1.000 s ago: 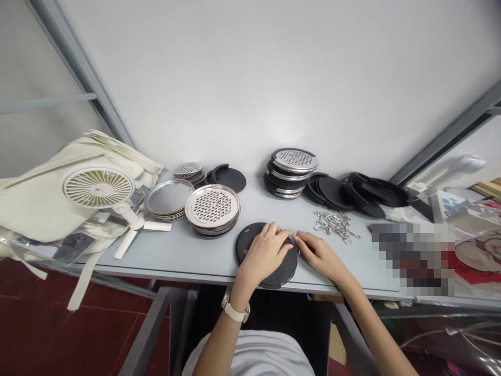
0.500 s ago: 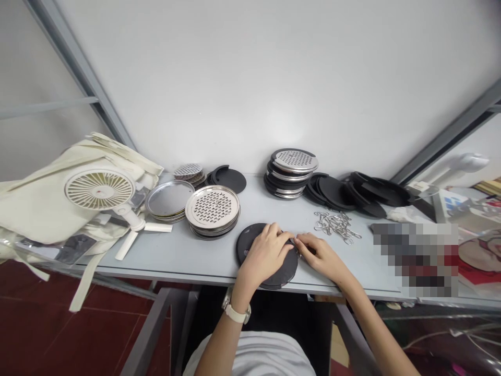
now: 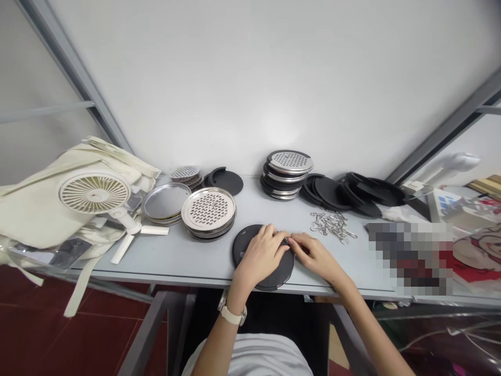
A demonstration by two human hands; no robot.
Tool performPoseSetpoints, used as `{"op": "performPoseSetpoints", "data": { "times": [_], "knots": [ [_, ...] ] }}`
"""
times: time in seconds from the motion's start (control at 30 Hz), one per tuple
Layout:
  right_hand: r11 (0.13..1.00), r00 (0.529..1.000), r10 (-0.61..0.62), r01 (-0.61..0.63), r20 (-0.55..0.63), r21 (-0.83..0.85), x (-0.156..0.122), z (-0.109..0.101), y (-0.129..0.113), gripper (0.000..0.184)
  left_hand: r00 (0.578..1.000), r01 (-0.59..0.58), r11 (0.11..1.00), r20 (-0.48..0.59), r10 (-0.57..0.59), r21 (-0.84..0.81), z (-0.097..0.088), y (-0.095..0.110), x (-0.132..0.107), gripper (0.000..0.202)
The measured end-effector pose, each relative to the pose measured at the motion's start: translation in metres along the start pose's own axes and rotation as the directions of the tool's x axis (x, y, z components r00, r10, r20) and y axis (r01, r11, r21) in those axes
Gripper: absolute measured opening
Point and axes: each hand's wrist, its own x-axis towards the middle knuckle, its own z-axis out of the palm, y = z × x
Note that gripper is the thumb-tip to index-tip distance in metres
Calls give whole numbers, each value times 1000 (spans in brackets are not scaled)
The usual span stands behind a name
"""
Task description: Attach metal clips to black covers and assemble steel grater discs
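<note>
Left of frame: cream cloth bag (image 3: pixel 35 209) with a white fan (image 3: pixel 94 193) lying on it, hanging over the edge of the grey table (image 3: pixel 176 258). Right of that is a stack of plain metal discs (image 3: pixel 166 202), then a stack of perforated metal discs (image 3: pixel 209 210) touching it. A smaller perforated stack (image 3: pixel 187 174) and a black lid (image 3: pixel 226 182) sit behind them. Lower centre: black disc (image 3: pixel 243 244) flat on the table at its near edge. Left hand (image 3: pixel 260 256) is palm-down on top of it, fingers curled toward the right rim, clamping it to the table; watch (image 3: pixel 231 314) on that wrist. Key relation: the contact spot is the disc's right rim. Both sets of fingertips meet there, with the left hand coming across the disc and the right hand (image 3: pixel 315 257) coming in from the right, resting on the bare table. Right thumb and forefinger are pressed together at that rim on something too small to identify. Above and just right of the right hand is a loose pile of metal clips (image 3: pixel 332 225), near it and well off from the left hand. Behind, upper centre: a stack of metal-topped black discs (image 3: pixel 285 169), with a spread of black lids (image 3: pixel 344 190) to its right.
</note>
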Motion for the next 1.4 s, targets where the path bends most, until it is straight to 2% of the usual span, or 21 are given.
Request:
{"op": "performPoseSetpoints", "data": {
  "times": [0.67,0.87,1.13,1.4],
  "knots": [
    [1000,1000,23,-23,16,-7,-1,2,6,32,1000,-2,1000,8,2,18,-1,1,0,21],
    [996,997,78,-78,-10,49,-3,0,5,29,1000,4,1000,9,-4,-11,-1,-1,1,21],
    [989,997,81,-80,-3,121,-3,-1,3,22,1000,19,999,16,-18,-27,0,-1,2,21],
    [996,997,70,-69,-12,57,-3,-1,4,25,1000,17,1000,8,-17,-26,1,-2,1,21]
  ]
}}
